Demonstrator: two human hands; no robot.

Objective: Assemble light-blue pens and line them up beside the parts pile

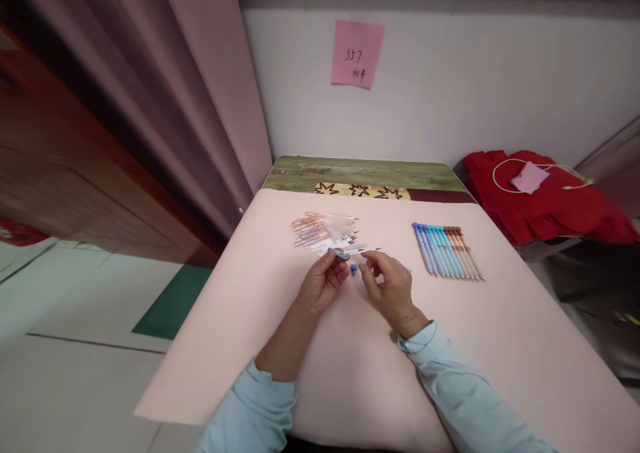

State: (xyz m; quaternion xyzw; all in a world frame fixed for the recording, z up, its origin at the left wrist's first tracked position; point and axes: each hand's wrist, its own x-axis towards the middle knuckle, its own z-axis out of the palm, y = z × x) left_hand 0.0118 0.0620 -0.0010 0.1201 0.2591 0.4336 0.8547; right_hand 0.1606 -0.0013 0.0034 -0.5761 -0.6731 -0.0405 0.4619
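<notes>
My left hand [323,283] is closed, pinching a short blue pen barrel [340,254] between thumb and fingers. Facing it, my right hand [389,283] has curled fingers, with thumb and index fingertips apart and nothing visible between them. A small dark-blue pen piece [354,269] lies on the table between both hands. Beyond my left hand is a loose pile of clear and pinkish pen parts [320,230], with several dark-tipped refills [356,248] sticking out. A thin pale-blue tip [408,268] shows beside my right hand; the rest of it is hidden.
Right of my hands, a neat row of pens [445,252] in blue, turquoise and brown lies on the pale pink table cover [240,320]. A patterned green surface [380,172] borders the wall. Red cloth [560,206] with a white cable sits at right; a curtain [210,93] hangs left.
</notes>
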